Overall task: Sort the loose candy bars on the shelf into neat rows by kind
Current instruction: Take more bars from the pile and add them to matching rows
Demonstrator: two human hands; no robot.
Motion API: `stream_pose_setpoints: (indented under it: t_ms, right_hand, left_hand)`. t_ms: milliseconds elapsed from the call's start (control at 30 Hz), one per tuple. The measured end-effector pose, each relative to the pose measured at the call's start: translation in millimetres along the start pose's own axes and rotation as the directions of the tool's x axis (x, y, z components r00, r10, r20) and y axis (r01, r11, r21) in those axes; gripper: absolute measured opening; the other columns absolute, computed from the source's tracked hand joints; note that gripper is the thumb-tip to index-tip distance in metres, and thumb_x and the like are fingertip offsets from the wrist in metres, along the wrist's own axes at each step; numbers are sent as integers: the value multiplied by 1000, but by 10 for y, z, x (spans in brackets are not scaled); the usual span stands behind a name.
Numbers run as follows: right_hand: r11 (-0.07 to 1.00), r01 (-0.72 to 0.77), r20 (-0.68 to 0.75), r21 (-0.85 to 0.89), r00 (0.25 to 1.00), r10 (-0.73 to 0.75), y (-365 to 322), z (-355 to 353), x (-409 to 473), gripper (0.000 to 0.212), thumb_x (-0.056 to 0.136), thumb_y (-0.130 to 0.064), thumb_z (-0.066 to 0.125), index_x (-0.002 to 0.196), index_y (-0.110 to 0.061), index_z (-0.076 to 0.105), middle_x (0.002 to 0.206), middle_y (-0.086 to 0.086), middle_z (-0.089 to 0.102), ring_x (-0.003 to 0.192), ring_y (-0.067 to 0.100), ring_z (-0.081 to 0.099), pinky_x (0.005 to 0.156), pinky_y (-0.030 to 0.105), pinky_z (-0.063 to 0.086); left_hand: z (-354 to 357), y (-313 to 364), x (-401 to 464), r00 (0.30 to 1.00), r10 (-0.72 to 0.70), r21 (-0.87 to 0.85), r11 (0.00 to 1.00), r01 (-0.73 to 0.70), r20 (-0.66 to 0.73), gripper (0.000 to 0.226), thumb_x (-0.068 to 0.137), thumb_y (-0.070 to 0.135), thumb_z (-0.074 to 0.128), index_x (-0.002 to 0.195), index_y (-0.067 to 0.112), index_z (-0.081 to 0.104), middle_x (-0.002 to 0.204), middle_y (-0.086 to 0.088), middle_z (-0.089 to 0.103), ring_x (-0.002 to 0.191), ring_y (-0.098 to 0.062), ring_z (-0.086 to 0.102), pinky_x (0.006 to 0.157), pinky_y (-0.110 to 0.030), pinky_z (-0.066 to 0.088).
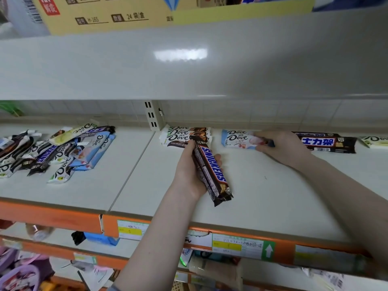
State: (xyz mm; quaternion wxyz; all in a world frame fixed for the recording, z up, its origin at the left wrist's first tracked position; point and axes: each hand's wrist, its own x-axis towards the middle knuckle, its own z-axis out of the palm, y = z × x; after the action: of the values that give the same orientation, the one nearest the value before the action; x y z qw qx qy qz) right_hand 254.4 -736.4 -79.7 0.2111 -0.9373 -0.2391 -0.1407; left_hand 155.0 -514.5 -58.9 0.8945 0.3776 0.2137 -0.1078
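My left hand point(189, 171) grips a small stack of brown Snickers bars point(212, 171) above the middle of the white shelf point(262, 196). My right hand point(281, 145) rests on a pale blue Dove bar point(239, 138) at the back of the shelf, fingers closed on its right end. A stack of dark Dove bars point(182, 135) lies at the back just left of my left hand. Two brown Snickers bars with Chinese lettering point(325, 141) lie right of my right hand. A mixed pile of loose Dove and Snickers bars point(63, 150) covers the left shelf section.
A green-and-white Dove bar point(373, 141) sits at the far right edge. The shelf above point(189, 64) hangs low over the back. An orange price rail point(231, 240) runs along the front edge. A cardboard box point(105, 13) stands on the top shelf.
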Motion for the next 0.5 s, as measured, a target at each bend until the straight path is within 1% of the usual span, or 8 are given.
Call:
stream_pose_setpoints:
  t_ms: [67,133,200,267,300,333,433,500]
  right_hand:
    - [1000,-5,-3,-8,1000,5,-12,-6,-6,24,80,-18,66,104,-16,67,78,1,61,72,15,47,62,26,33]
    - [999,-8,-26,-34,1000,7,-45,-32,-15,18,81,-21,66,96,-11,66,71,-2,54,71,18,45,60,28,31]
    - [998,-8,-69,-63,998,4,-92,-61,-27,24,83,-28,66,92,-6,66,72,5,57,74,24,50,62,31,37]
    - [999,-38,-110,-34,993,34,-155,-105,-52,31,83,-31,66,100,-6,68,87,11,66,88,29,57,74,35,43]
    - [998,-55,-123,-4,991,54,-193,-131,-81,32,83,-31,67,104,-7,68,95,11,68,94,30,58,78,36,44]
    - [998,-60,-128,22,990,63,-230,-150,-122,32,83,-32,66,105,-9,68,97,11,69,96,30,59,79,36,44]
    - [997,-53,-126,62,990,61,-344,-194,-289,26,86,-31,61,104,-14,69,89,9,68,91,29,58,75,34,41]
    - [993,-85,-120,83,988,94,-425,-209,-399,27,87,-29,59,110,-18,67,97,7,68,96,26,57,80,33,42]
  left_hand:
    - [-12,3,5,1000,-5,6,1000,5,2,46,90,53,46,91,8,58,73,-12,65,67,-23,61,70,-33,48]
    - [-25,-1,18,1000,-9,0,1000,9,7,45,90,51,47,92,8,60,72,-13,66,67,-24,61,71,-34,49]
    - [-33,-2,27,1000,-7,-13,1000,7,17,43,90,50,48,94,9,61,72,-13,66,70,-24,61,75,-36,49]
    - [-50,4,50,1000,11,-20,1000,-11,25,43,88,49,52,96,9,62,72,-12,66,71,-25,61,78,-38,49]
    - [-59,10,60,999,23,-18,1000,-22,27,42,87,49,55,96,8,62,73,-11,66,71,-25,62,78,-38,50]
    - [-69,16,68,999,33,-13,999,-32,29,42,85,49,57,95,8,62,74,-10,66,71,-24,63,76,-38,52]
    - [-82,42,78,998,39,5,999,-40,48,40,83,47,61,92,9,61,71,-7,65,67,-23,63,71,-36,54]
    - [-73,58,66,997,33,-1,999,-33,63,38,84,45,62,92,8,60,67,-6,64,64,-23,63,70,-36,54]
